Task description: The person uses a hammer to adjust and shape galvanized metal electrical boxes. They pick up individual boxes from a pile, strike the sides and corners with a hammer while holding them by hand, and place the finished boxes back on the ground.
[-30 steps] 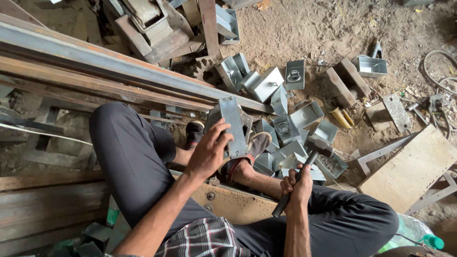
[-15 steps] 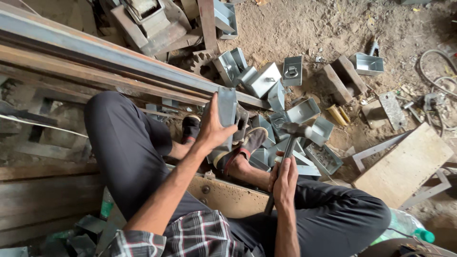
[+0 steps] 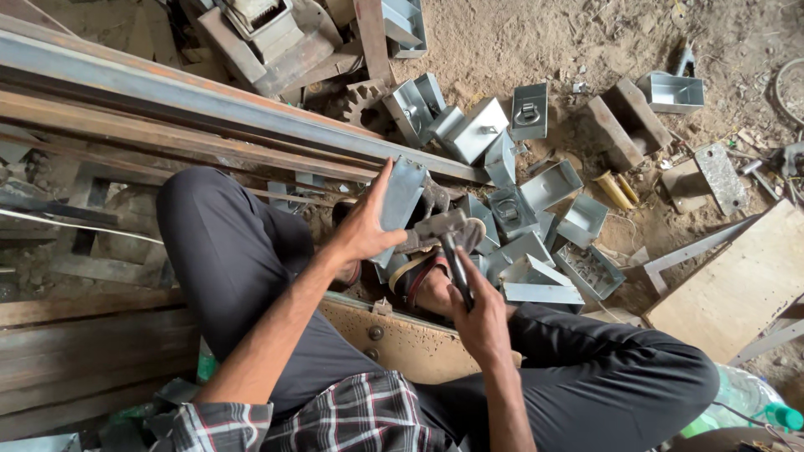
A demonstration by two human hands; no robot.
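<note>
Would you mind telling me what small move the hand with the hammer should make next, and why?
Probably a short downward tap. The right hand holds the hammer with its head right beside the grey metal box, which the left hand steadies upright above the sandalled foot. The head looks poised at the box's edge, so a light, controlled strike seems safest.

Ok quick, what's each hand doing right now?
Left hand: closed on a grey metal box.
Right hand: closed on a hammer.

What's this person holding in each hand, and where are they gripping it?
The left hand grips a grey metal box by its long side edge. The right hand holds a hammer low on its handle.
</note>
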